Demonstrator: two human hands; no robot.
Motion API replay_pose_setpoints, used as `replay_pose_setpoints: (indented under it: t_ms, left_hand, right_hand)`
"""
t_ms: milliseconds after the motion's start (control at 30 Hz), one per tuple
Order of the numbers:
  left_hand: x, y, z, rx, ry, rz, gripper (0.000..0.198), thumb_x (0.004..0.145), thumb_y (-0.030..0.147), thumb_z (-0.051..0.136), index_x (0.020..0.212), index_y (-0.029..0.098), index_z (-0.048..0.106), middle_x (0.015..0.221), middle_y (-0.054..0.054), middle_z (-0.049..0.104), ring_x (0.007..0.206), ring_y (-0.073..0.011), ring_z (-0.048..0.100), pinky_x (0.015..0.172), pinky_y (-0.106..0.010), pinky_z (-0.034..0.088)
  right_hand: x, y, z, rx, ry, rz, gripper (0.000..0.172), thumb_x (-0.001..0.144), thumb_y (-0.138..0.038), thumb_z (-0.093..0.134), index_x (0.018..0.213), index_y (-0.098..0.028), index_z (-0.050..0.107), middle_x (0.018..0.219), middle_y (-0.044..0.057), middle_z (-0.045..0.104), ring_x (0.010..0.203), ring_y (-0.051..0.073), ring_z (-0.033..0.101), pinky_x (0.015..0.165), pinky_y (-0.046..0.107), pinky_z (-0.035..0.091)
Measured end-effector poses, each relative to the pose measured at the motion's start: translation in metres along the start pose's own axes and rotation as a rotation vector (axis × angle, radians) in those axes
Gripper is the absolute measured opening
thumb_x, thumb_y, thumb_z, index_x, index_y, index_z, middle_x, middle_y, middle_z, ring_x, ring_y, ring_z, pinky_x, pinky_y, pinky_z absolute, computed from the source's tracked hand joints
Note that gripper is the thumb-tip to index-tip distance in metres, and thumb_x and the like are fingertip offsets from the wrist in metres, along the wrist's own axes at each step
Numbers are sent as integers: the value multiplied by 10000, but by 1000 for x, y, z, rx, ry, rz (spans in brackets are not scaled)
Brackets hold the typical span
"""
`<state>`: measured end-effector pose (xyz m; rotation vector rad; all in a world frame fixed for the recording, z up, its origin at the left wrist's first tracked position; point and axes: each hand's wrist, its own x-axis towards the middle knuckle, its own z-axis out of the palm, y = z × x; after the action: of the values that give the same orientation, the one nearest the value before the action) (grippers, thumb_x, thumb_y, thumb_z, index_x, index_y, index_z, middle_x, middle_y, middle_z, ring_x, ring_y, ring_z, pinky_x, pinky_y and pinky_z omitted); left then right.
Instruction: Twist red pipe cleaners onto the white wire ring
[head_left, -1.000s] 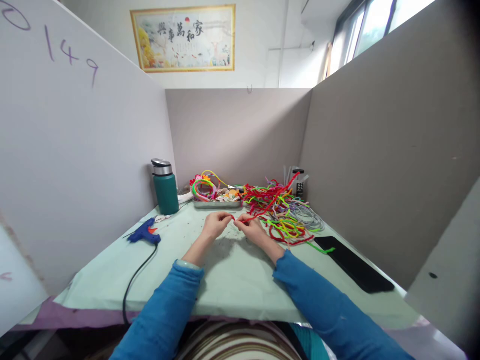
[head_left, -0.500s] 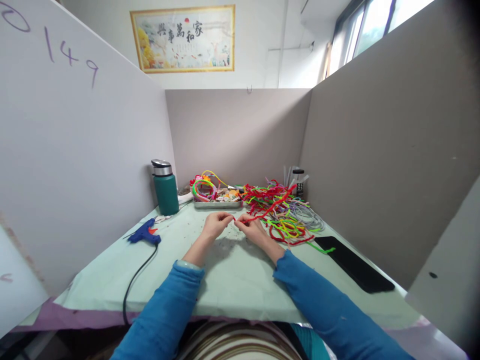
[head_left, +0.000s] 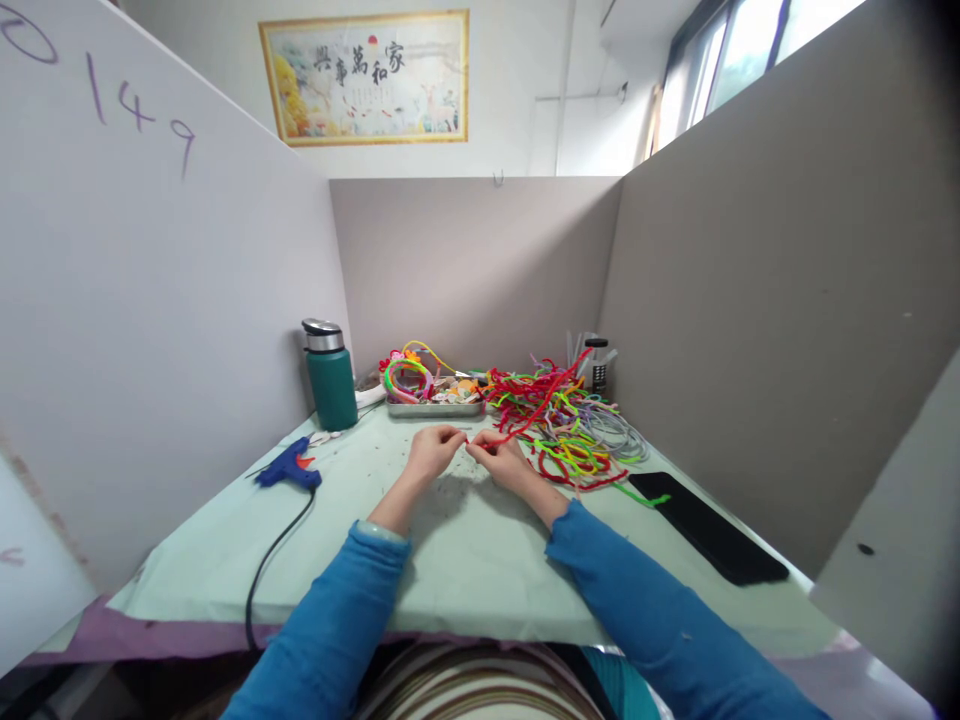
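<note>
My left hand and my right hand meet over the middle of the pale green table, fingers pinched together. Both grip one red pipe cleaner near its end; the rest of it slants up and to the right, over a tangled heap of coloured pipe cleaners. Blue sleeves cover both forearms.
A blue glue gun with a black cord lies at the left. Behind it stands a green flask. A metal tray of craft bits sits at the back, a black phone at the right. Partition walls enclose three sides.
The free end of the red pipe cleaner has swung slightly, dipping and then rising again. Both hands stay in the same place, still pinching it.
</note>
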<state>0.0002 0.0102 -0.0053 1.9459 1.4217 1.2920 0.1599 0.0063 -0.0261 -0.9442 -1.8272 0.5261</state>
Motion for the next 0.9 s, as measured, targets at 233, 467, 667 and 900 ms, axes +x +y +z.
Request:
replay_pose_setpoints:
  t_ms: [233,467,667,900]
  left_hand:
    - [5,-9,2,-173,-60,-6,328,712,429,564,755,137,708,571,3,581,540,-108,458,515,-225,329]
    - [4,-8,2,-159,-52,-4,281,678,360,588,780,128,711,641,-25,636,588,-123,509,543,-229,358]
    - [3,-6,2,-83,-46,34,259,696,324,555,775,134,713,651,-29,647,599,-133,522,532,-229,348]
    - [2,-5,3,13,-64,50,283,734,271,503,827,120,723,683,-27,668,606,-126,529,543,-218,352]
  right_hand:
    - [-1,-14,-8,30,29,39,202,763,-373,577,706,-182,617,638,-2,576,604,135,483,554,245,344]
    - [-2,-15,-8,7,21,30,219,771,-376,565,696,-177,615,636,5,574,623,144,490,567,250,353]
    - [-2,-16,-7,10,13,8,217,766,-369,569,690,-171,614,637,8,575,618,144,494,574,252,367]
    - [-2,-12,-6,-4,-4,-50,201,788,-329,563,687,-162,611,638,6,581,620,135,500,576,242,369]
